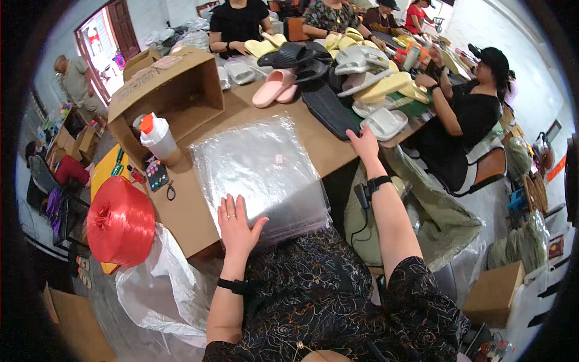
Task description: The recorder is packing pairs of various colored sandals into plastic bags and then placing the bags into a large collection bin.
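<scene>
My left hand (237,229) lies flat with fingers spread on the near edge of a stack of clear plastic bags (259,163). My right hand (363,145) reaches out to the far right, at the edge of the slipper pile. Its thumb and forefinger are apart, close to the end of a black slide sandal (329,108) and the side of a white slide sandal (386,124). I see nothing held in it, though some of its fingers are hidden.
An open cardboard box (166,90) and a white bottle with an orange cap (158,137) stand to the left. A red twine roll (120,221) sits nearer. Pink slides (274,87) lie beyond the bags. Another person (464,114) works at right; a green sack (422,223) hangs below.
</scene>
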`<state>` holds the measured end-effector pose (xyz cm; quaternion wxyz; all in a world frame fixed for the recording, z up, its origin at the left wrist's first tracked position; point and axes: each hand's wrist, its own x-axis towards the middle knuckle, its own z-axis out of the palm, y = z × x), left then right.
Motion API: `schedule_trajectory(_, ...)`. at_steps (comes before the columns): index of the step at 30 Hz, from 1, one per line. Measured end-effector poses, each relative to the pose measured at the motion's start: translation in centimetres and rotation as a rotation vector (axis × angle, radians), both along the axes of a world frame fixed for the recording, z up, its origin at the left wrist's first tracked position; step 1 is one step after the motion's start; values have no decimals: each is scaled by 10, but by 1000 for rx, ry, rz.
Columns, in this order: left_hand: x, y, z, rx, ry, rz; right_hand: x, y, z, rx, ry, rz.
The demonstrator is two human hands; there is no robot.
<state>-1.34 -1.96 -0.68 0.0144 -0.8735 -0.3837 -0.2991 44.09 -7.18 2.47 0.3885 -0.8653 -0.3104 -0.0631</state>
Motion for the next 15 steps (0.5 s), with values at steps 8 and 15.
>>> schedule_trajectory(8, -2, -2, -3, -55, 21, 0, -41, 57, 1, 449, 252, 209)
schedule_trajectory(15, 1, 0, 0, -53, -3, -25, -112, 33, 49, 539, -121, 392)
